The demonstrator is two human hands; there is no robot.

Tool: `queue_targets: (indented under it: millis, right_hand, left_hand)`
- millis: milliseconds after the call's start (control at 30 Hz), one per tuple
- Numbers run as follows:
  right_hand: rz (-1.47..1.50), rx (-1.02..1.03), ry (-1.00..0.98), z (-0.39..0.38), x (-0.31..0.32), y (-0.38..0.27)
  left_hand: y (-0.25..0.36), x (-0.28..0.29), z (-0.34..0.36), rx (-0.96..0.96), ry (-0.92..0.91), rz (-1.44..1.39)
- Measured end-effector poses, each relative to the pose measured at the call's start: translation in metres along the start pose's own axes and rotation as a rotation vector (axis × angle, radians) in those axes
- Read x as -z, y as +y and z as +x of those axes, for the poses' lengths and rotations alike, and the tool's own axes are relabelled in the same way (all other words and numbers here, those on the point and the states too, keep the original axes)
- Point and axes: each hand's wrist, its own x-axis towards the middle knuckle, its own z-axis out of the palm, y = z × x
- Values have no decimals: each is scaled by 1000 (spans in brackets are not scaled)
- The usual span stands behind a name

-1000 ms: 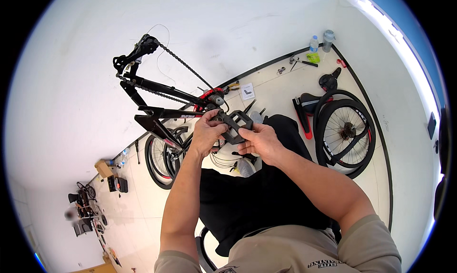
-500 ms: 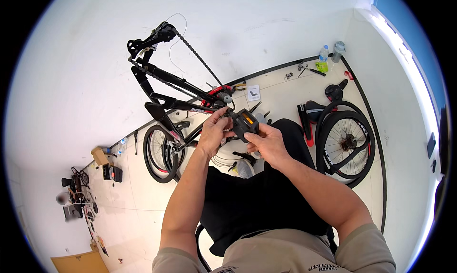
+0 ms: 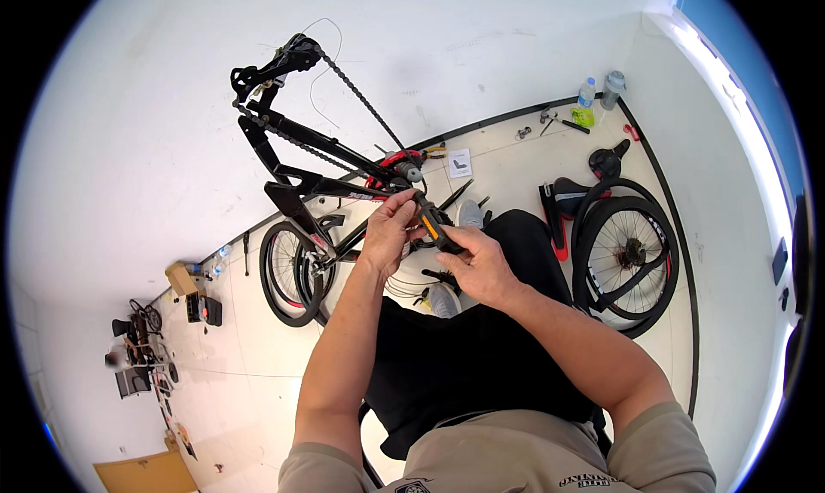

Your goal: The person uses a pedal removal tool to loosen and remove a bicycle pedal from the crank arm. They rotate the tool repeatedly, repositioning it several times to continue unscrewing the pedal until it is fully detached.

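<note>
My left hand point(image 3: 391, 231) grips the upper end of a black pedal point(image 3: 432, 224), fingertips at its spindle end beside the bicycle's crank area. My right hand point(image 3: 471, 257) holds the lower end of that pedal, whose orange reflector faces up. Just beyond them is a black bicycle frame point(image 3: 314, 184) with a dangling chain point(image 3: 364, 99) and a red chainring point(image 3: 392, 162); I cannot tell whether the pedal touches the crank. Cables point(image 3: 401, 284) lie below my hands, near my grey shoes point(image 3: 443, 302).
Loose wheels point(image 3: 629, 252) and a saddle point(image 3: 570, 192) lie right; another wheel point(image 3: 281, 272) is left. A hammer point(image 3: 567, 122), bottles point(image 3: 614, 87) and a paper point(image 3: 460, 163) lie along the back wall. A box point(image 3: 181, 280), toolbox point(image 3: 207, 310) and another bicycle point(image 3: 148, 336) are far left.
The pedal has turned between my hands, from showing its open cage to showing the orange reflector edge on top. My right hand's grip has shifted with it.
</note>
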Motion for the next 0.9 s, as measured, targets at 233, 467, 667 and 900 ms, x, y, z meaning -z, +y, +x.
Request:
queue_targets:
  millis: [233,467,667,900]
  right_hand:
    - [-420,242,89,-5,4,-9]
    - [-593,276,59,-6,6,-19]
    - [-711,316,78,-5,10,-16]
    - [-736,290,42,-4,13,-17]
  left_hand:
    - [-1,-2,1,2,6,-57]
    - [12,-10,-9,59,-20,-142]
    - [14,-11,-12,-7,-98,97]
    - [11,-14,-9,-21,-43,111]
